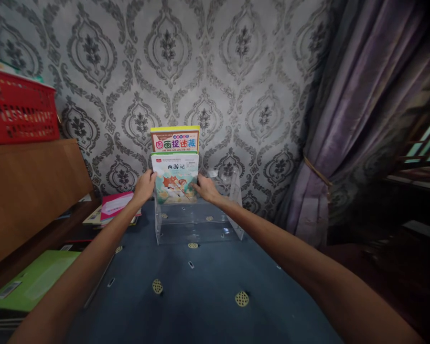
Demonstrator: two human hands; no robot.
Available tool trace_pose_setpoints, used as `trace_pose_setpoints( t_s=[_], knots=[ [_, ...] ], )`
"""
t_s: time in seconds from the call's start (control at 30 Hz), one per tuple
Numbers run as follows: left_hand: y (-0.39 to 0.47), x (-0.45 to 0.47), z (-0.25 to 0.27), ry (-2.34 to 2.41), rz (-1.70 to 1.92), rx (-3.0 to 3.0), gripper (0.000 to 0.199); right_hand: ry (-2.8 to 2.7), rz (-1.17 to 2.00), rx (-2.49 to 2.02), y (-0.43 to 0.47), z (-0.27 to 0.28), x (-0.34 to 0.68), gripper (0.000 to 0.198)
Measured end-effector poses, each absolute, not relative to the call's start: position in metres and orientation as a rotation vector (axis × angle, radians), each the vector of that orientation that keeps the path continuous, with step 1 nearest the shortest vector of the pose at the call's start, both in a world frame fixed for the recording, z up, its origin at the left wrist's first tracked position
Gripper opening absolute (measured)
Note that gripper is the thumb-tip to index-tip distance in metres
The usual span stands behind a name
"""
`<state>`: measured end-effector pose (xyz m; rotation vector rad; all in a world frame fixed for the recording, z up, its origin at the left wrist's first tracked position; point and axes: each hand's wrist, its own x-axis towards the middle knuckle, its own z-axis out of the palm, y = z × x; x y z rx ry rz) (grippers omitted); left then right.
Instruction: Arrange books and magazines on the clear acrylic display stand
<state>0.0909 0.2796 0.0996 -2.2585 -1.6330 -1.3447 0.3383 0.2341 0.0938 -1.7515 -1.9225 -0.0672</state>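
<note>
Holding a picture book by its two sides, the left hand and the right hand both grip its edges. The book stands up at the left end of a clear rack, in front of a taller book with a yellow top. The rack sits on a blue cloth, near the far wall. On the left lie a pink book, farther off, and a green book, nearer.

At least two upright books, one clear rack, one red basket, one curtain tie
</note>
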Motion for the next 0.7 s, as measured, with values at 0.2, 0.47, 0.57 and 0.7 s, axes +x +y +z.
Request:
trace_pose_setpoints(
  t_s=[0.2,0.47,0.57,0.7],
  knots=[
    [0.2783,0.0909,0.1013,-1.628,-1.31,-2.271,0.031,-1.934,-0.052,-1.736,0.2329,0.0915,0.338,0.03],
    [0.2779,0.0885,0.1,-1.595,-1.343,-2.279,0.033,-1.936,-0.028,-1.736,0.2327,0.0866,0.3378,0.03],
    [0.2792,0.0877,0.0997,-1.593,-1.342,-2.287,0.034,-1.928,-0.023,-1.746,0.2341,0.0875,0.3359,0.026],
    [0.28,0.087,0.1003,-1.588,-1.345,-2.303,0.034,-1.92,-0.022,-1.764,0.2346,0.0883,0.3343,0.023]
  ],
)
